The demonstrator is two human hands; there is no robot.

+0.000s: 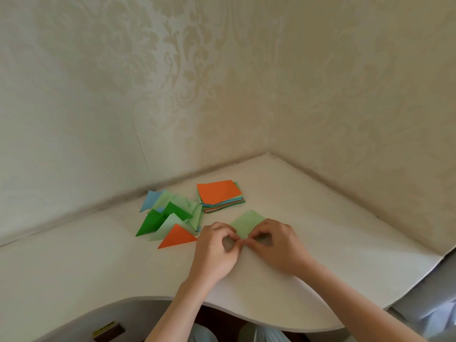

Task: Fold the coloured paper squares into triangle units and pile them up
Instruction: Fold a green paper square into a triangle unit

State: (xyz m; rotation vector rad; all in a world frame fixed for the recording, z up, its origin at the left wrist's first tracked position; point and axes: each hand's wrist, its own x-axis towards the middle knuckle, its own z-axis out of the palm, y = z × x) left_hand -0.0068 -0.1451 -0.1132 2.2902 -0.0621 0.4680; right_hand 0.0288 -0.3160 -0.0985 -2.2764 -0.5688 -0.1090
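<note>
- Light green paper square lies flat on the table, just in front of the stack, its near corner under my fingertips.
- My left hand and right hand meet at that near corner; thumbs and forefingers are curled and pinching it, fingertips touching each other. Narrow pinch on both sides, paper held.
- Step in hand, as I read it: start of the fold, lifting the near corner to bring it over to the far one. No crease visible yet.
- Next move calls for carrying the corner across to the far corner, lining up the edges, then pressing flat along the diagonal. Thin sheet, likely to slide on the smooth top, so one hand should pin it.
- Stack of unfolded squares, orange on top, sits near the wall, just beyond the working sheet; plenty left.
- Pile of folded triangles to the left: green, light green, blue, an orange triangle nearest, close to my left hand. Loose heap, not neat.
- Task looks well short of done.
</note>
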